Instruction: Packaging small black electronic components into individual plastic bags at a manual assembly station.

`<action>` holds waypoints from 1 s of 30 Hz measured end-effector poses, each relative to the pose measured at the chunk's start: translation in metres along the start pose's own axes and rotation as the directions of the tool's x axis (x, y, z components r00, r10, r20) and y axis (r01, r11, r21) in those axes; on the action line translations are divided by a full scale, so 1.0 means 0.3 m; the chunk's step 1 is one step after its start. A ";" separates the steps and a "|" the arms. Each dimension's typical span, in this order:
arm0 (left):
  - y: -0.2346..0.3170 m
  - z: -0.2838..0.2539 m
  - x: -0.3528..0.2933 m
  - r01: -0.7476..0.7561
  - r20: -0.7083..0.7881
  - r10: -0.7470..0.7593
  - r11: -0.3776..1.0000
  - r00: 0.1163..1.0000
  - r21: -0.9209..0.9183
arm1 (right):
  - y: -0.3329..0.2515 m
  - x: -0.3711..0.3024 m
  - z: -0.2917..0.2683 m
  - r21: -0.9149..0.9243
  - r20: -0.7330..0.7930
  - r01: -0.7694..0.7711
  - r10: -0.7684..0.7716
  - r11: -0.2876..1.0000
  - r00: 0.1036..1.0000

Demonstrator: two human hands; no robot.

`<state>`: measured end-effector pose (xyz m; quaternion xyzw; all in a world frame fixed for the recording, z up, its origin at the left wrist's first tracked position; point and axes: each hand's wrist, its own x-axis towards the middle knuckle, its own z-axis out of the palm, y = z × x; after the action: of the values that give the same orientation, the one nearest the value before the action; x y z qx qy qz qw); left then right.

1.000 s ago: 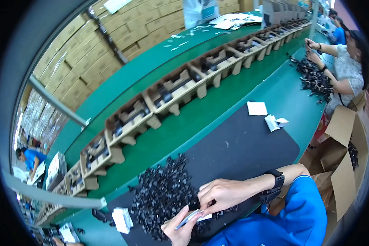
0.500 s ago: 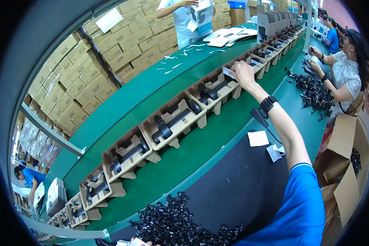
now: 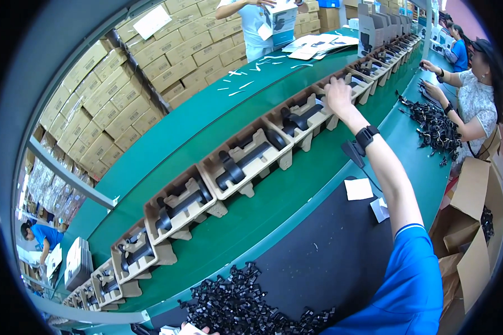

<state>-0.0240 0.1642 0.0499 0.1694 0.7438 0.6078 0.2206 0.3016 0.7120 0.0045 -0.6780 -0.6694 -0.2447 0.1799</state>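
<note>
My right hand point(image 3: 338, 97), with a black band on the wrist, reaches over the row of moulded cardboard trays on the green belt. Its fingers are bent down and drawn together at a tray's edge; whatever they grip is hidden. Just left of it, a small white piece point(image 3: 319, 102) shows in a tray point(image 3: 305, 133) holding a black cylindrical part point(image 3: 303, 119). At the lower edge, my left hand point(image 3: 205, 330) is mostly cut off, its fingertips closed on white cards point(image 3: 191, 329). Nearby lies a heap of small black parts point(image 3: 251, 304).
A white paper square point(image 3: 358, 189) and a small white folded piece point(image 3: 380, 210) lie on the black mat point(image 3: 313, 251). Black cables point(image 3: 430, 125) are heaped before a co-worker at right. An open carton point(image 3: 469, 195) stands below. A metal frame bar point(image 3: 72, 176) crosses at left.
My right hand has shifted slightly right and upward along the trays. The white piece that was under its fingers now shows beside it. The view has moved a little; my left hand stays low.
</note>
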 end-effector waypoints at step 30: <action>-0.317 -0.393 -0.259 0.233 0.714 -0.040 0.957 0.699 -0.174 | -0.516 -1.497 -1.135 0.574 -0.632 0.797 -0.720 -0.186 0.287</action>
<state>-0.0199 0.0066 -0.0144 0.3025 0.5307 0.5681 0.5515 0.1234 0.1554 0.0121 0.0647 -0.9424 0.0370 0.3261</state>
